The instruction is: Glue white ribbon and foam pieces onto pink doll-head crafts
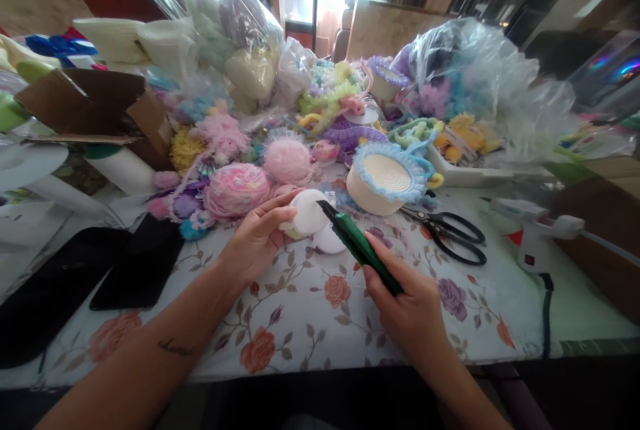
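Between the thumb and fingers of my left hand is a round white disc, its flat face turned toward me. My right hand grips a green utility knife, whose dark blade end points up and left at the disc's right edge. Whether the blade touches the disc, I cannot tell. A second white disc shows just below, partly covered by the first one and the knife. Beyond the knife stands a cream coiled basket with a frilly light-blue rim.
Black-handled scissors and a white glue gun lie at the right. Pink yarn balls and several soft, colourful pieces crowd the back. Two dark flat objects, one a black phone-like slab, rest at the left, near a cardboard box.
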`<state>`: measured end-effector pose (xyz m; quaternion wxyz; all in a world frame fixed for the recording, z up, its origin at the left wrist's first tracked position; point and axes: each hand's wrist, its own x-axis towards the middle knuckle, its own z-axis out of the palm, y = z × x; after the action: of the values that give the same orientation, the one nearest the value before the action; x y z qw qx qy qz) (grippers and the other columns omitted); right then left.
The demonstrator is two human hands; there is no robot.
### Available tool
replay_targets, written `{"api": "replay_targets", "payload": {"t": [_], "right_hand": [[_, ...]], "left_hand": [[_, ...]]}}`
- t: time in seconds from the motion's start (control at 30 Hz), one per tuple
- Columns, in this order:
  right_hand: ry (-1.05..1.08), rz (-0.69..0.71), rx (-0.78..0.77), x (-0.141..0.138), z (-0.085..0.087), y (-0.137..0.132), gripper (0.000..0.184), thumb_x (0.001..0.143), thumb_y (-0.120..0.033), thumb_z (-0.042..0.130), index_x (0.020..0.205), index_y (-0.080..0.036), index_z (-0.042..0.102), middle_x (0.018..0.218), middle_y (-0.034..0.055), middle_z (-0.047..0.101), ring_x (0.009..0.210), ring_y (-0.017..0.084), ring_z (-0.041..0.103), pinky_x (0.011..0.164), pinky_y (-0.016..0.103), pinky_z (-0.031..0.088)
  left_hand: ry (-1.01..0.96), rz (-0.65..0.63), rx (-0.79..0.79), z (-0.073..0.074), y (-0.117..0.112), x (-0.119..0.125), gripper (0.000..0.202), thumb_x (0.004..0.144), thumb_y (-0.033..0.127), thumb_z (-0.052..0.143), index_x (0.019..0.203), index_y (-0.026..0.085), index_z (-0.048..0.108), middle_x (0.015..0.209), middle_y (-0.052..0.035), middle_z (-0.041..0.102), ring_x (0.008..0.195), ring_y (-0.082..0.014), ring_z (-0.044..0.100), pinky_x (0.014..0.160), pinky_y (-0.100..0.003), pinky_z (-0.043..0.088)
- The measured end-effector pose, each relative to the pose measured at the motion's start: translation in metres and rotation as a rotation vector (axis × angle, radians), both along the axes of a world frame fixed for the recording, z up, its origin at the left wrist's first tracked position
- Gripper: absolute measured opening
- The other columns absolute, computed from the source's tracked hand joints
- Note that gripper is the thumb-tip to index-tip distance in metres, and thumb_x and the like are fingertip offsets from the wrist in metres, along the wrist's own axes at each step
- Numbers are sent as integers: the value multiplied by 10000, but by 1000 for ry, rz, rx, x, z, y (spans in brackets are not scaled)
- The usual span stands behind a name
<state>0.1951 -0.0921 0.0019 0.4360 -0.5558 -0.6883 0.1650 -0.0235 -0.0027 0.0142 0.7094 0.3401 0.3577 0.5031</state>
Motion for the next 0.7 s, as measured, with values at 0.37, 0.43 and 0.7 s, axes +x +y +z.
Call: {"api": "replay_targets", "payload": {"t": [0.37, 0.43, 0.7], "right_hand": [[-38, 35, 43, 4, -4, -11, 406, 908, -196, 579, 1305, -172, 662, 966, 30, 774, 712, 143, 729, 700, 203, 602], [-43, 70, 31, 2, -5, -7, 410, 915, -201, 576, 1317, -171, 653, 1003, 39, 769, 752, 154, 733, 745, 224, 605], [-71, 137, 55, 12, -4, -10, 432, 909, -133, 585, 1336, -181, 631, 984, 33, 764, 764, 140, 727, 684, 186, 581]], "left_hand": [[8, 5, -7, 0, 0, 1, 365, 768, 236, 737, 1125, 162, 735, 1203, -90, 706, 911, -202, 675, 740, -273, 578], [4, 7, -8, 0, 1, 0, 377, 772, 229, 729, 1143, 161, 728, 1190, -92, 712, 900, -204, 681, 735, -273, 576], [21, -3, 27, 1, 3, -4, 409, 792, 249, 716, 1192, 165, 716, 1159, -85, 718, 907, -200, 674, 733, -263, 587]]}}
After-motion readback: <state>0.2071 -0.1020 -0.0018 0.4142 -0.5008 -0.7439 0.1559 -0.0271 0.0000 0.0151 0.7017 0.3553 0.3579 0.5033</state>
